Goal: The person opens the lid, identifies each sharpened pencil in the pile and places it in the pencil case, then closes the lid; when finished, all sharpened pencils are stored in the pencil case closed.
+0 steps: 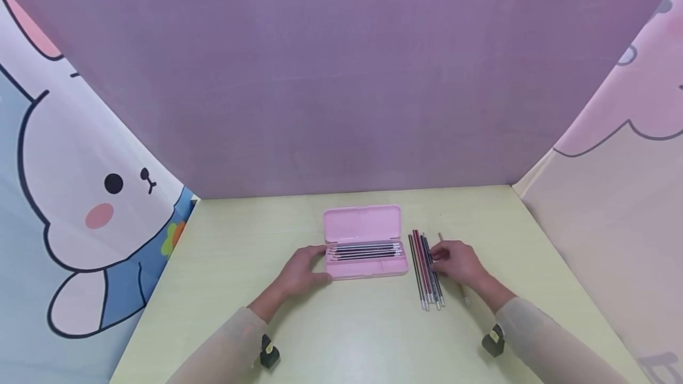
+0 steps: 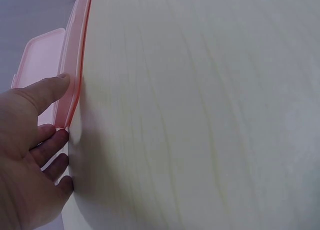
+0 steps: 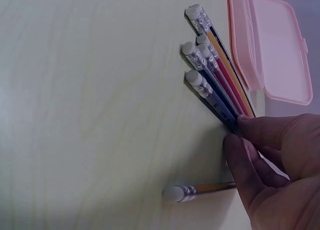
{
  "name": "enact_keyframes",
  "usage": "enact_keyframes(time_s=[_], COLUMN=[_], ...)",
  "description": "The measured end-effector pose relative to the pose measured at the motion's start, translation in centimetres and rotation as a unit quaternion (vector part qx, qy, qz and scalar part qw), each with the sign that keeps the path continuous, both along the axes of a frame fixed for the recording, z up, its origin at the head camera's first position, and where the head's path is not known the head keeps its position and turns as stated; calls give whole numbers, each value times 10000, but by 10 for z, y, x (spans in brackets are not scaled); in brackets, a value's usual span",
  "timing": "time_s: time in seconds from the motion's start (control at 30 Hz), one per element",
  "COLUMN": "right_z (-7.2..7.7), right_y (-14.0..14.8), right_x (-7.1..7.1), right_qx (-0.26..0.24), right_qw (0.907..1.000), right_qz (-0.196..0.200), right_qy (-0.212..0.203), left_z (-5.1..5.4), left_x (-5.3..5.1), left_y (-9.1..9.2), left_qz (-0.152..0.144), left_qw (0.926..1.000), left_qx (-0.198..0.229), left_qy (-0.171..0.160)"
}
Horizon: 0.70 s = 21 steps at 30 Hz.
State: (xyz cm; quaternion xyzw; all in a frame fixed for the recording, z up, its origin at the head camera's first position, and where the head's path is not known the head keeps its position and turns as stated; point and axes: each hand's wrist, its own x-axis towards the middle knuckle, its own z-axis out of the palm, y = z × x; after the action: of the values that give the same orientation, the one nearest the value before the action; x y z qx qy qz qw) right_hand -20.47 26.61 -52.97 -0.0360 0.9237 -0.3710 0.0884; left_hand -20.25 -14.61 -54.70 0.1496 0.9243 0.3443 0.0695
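Observation:
A pink pencil case (image 1: 366, 224) lies with its lid folded back, and several dark pencils (image 1: 365, 252) are inside it. My left hand (image 1: 301, 271) holds the case's left end, the thumb (image 2: 50, 92) against its front wall and the fingers round the corner. Right of the case, a row of loose pencils (image 1: 421, 271) with white erasers lies on the table, some dark, some red. With thumb and forefinger, my right hand (image 1: 456, 262) pinches a dark pencil (image 3: 210, 95) at the row's right side. Another pencil (image 3: 212, 188) lies apart, partly hidden under that hand.
The pale wood-grain table (image 1: 368, 336) ends at a purple backdrop (image 1: 341, 76). Cartoon-printed cloths stand at both sides, a rabbit (image 1: 96, 153) on the left one. Each wrist carries a small dark device.

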Motion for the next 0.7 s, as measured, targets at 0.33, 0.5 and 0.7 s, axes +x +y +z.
enact_keyframes(time_s=[0.33, 0.5, 0.7], right_z=[3, 7, 8], right_y=[-5, -9, -11], right_x=[2, 5, 7], right_qx=[-250, -265, -299], right_qw=[9990, 9984, 9980], right_qz=[-263, -403, -479], right_qy=[-257, -311, -282], left_z=[1, 0, 2], left_x=[0, 0, 1], left_y=[1, 1, 2], left_qz=[36, 23, 32], left_qw=[10000, 10000, 9999], left_qx=[-11, -48, -74], left_qy=[-77, -79, -84])
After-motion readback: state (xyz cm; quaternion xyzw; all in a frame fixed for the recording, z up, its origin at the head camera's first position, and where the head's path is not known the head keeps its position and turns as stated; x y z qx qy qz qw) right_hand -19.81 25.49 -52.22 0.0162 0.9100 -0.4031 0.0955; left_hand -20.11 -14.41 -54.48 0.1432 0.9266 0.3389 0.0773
